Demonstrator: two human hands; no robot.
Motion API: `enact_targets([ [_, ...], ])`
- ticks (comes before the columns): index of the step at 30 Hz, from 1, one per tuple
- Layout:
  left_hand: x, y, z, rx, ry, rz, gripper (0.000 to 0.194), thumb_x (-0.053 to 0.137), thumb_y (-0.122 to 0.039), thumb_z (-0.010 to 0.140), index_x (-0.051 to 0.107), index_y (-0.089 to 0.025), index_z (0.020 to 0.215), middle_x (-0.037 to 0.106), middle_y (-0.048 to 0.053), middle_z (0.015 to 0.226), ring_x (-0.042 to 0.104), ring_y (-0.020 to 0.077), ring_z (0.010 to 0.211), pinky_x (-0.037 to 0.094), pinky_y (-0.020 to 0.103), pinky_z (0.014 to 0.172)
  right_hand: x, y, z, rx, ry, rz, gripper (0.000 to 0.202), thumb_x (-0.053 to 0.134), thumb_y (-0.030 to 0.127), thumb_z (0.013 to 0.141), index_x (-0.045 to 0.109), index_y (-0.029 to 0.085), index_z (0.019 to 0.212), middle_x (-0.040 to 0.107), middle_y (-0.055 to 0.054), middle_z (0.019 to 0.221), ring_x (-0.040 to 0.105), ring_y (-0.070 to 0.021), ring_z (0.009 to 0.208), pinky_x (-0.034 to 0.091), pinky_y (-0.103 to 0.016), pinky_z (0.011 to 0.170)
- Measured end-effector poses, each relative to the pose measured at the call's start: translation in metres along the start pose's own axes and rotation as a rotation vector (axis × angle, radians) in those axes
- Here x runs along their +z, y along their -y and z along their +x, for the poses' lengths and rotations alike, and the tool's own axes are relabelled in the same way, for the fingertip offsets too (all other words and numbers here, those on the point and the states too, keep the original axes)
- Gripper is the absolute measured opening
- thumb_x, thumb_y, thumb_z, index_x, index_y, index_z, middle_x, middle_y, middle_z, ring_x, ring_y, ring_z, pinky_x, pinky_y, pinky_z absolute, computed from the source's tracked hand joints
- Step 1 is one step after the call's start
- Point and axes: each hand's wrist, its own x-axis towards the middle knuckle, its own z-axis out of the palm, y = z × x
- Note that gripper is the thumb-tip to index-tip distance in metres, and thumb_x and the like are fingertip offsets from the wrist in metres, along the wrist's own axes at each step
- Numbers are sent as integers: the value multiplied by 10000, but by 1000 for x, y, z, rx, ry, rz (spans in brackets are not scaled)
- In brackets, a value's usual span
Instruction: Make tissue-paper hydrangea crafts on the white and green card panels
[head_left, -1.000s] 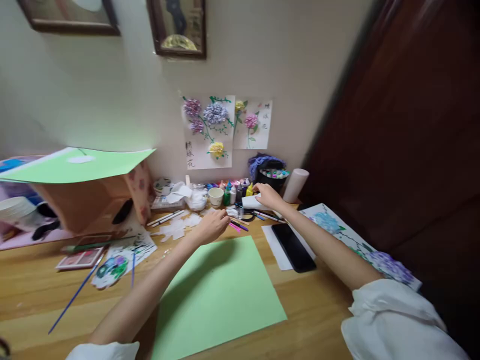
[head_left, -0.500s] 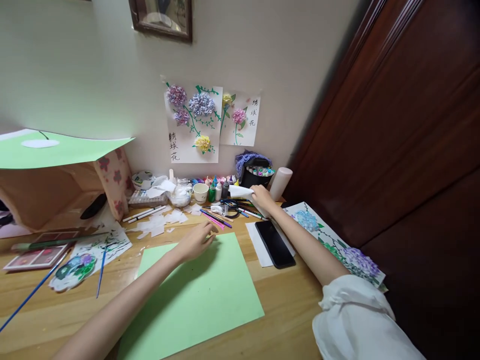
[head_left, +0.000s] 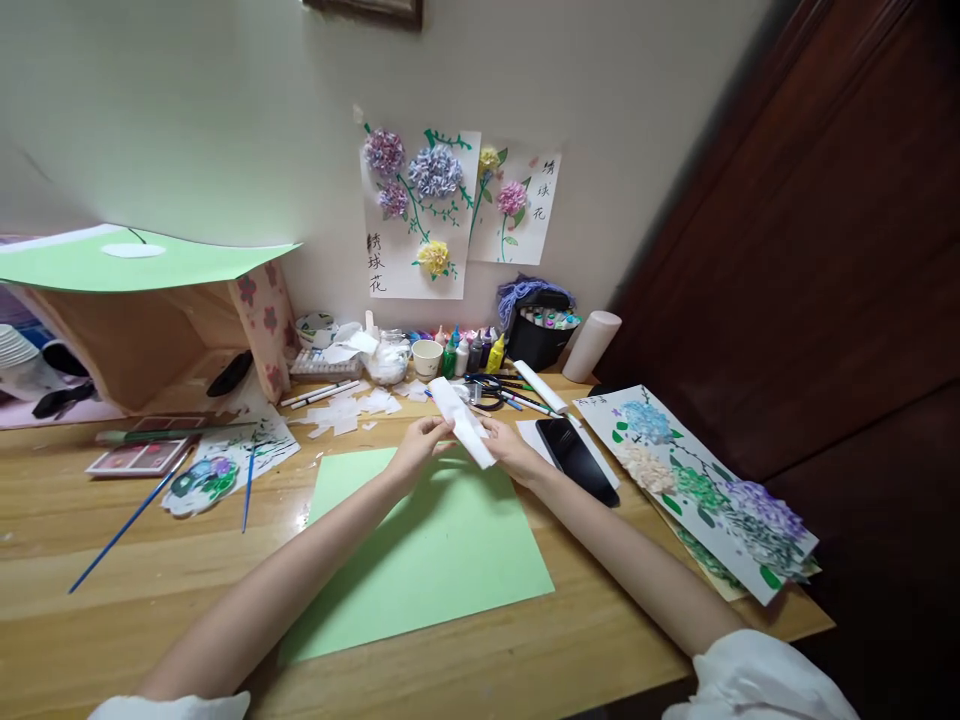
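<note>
A folded strip of white paper (head_left: 463,424) is held slantwise between my two hands, over the far part of a green sheet (head_left: 435,560). My left hand (head_left: 420,447) pinches its left edge with thumb and fingers. On the other side, my right hand (head_left: 510,450) grips the strip's lower right edge. The green sheet lies flat on the wooden table beneath both forearms. Just right of my right hand is a black phone (head_left: 576,460) resting on white paper. Another white strip (head_left: 540,386) lies beyond the phone.
Scissors (head_left: 487,392), pens, paint bottles (head_left: 475,353) and a paper cup (head_left: 427,358) stand along the wall. Scraps of white paper (head_left: 341,412) lie at the left, near a paint palette (head_left: 201,484) and brushes (head_left: 247,490). A flower picture (head_left: 697,490) lies at the right.
My right hand has brought the white paper strip back from beside the marker holder to above the green sheet. My left hand has moved to it and now holds it too. The view has shifted.
</note>
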Motion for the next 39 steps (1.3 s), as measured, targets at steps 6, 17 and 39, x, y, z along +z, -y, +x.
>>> enact_targets([
  [6,6,11,-4,9,-4,27,547,763,-415,611,563,-133,1035,625,151,1125,603,266,1016,504,360,816,0,-11,-7,-125,-184,-244,726,777,230,510,473,177,1166,594,-93,1163,570,-232,1040,444,-374,897],
  [17,-5,38,5,111,-117,98,473,732,-266,613,518,-125,1010,637,136,1103,601,263,1011,480,357,841,-26,-10,-8,-12,-384,-256,271,446,273,733,613,137,897,682,-63,835,612,-225,768,478,-319,681],
  [39,11,40,-8,63,-53,-30,574,762,-377,593,538,-132,1062,631,132,1113,600,258,977,475,362,820,5,-2,-29,-129,-238,-466,579,575,373,798,401,208,1325,417,-121,1389,413,-257,1255,330,-441,1037],
])
